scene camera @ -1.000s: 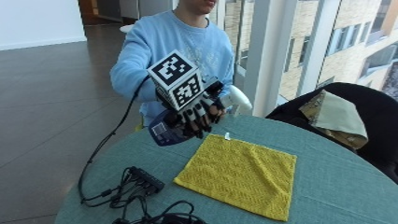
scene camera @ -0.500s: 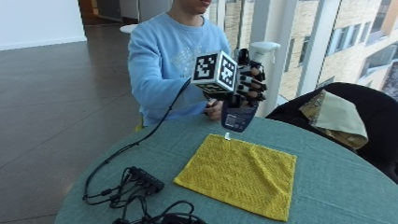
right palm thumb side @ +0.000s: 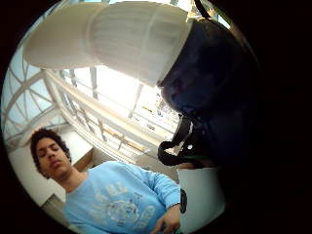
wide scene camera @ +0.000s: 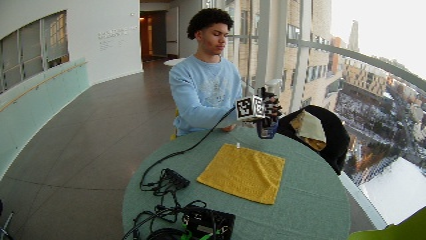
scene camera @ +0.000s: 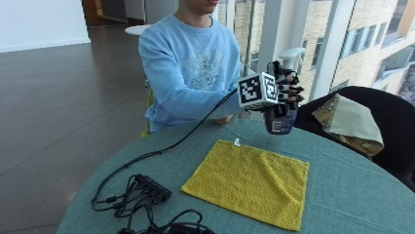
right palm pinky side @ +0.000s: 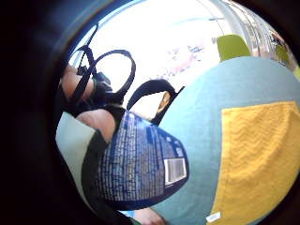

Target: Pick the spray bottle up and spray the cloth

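Note:
My gloved right hand (scene camera: 285, 92) grips a spray bottle (scene camera: 281, 123) upright in the air above the table's far edge. The bottle has a dark blue body and a white spray head (scene camera: 292, 52). In the little finger side palm view its blue label with a barcode (right palm pinky side: 140, 168) sits close to the palm; in the thumb side palm view the white head (right palm thumb side: 122, 39) fills much of the picture. A yellow cloth (scene camera: 250, 181) lies flat on the teal table (scene camera: 350, 195), below and in front of the bottle. The cloth (wide scene camera: 243, 171) also shows in the wide view.
Black cables and a power strip (scene camera: 146, 190) lie at the table's near left. A black device (wide scene camera: 206, 222) sits at the front edge. A chair with a dark jacket and a beige cloth (scene camera: 350, 122) stands at the right. The bare left hand (scene camera: 223, 119) rests at the far edge.
My hand has carried the bottle up and to the right, from low over the table's far edge to well above it, and turned it upright.

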